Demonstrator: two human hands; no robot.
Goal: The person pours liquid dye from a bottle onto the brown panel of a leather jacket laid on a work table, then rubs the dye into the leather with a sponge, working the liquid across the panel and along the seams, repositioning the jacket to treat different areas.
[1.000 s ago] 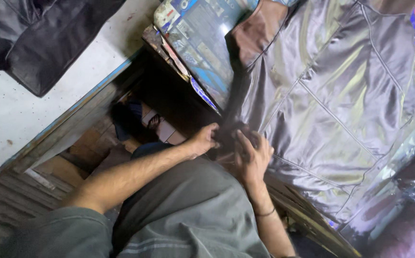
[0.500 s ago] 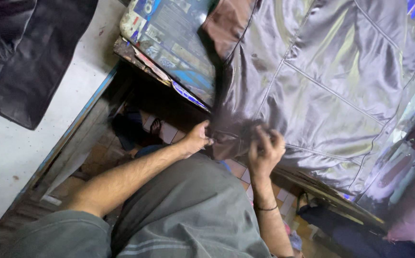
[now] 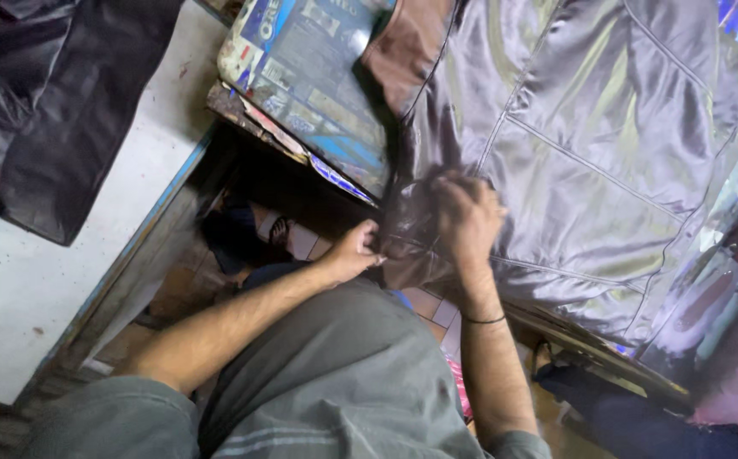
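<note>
head view, scene: I'm looking down at a shiny grey-purple quilted jacket [image 3: 573, 161] lying spread over a work surface, its lower corner hanging off the near edge right in front of the person's grey-shirted torso.
head view, jacket position: it's lying right of a printed blue cardboard sheet [image 3: 318, 76], its brown collar [image 3: 407, 47] touching that sheet; stitched seams are running diagonally across the panel.
head view, risk 1: I'm judging the slick fabric could be slipping out of the pinch, since the left hand [image 3: 354, 252] is only catching the hanging corner at the very edge.
head view, risk 2: the corner is bunching into folds between the two hands, so any pull could be dragging the whole jacket off the edge toward the gap and tiled floor [image 3: 437, 310] below.
head view, risk 3: the wooden edge strip [image 3: 590, 344] under the jacket looks rough; I'm guessing the thin fabric could be snagging there if tugged sideways.
head view, left hand fingers: curled in narrow, thumb and fingers closing on the dark fold of the jacket corner, holding it.
head view, right hand fingers: right hand [image 3: 468, 219] is lying knuckles-up on the bunched fabric, fingers bent and close together, pressing and seemingly gathering cloth; I can't tell whether fabric is actually clamped under the palm.
head view, surroundings: black cloth [image 3: 54, 102] is lying on a white table [image 3: 20, 297] to the left, well apart from both hands.
</note>
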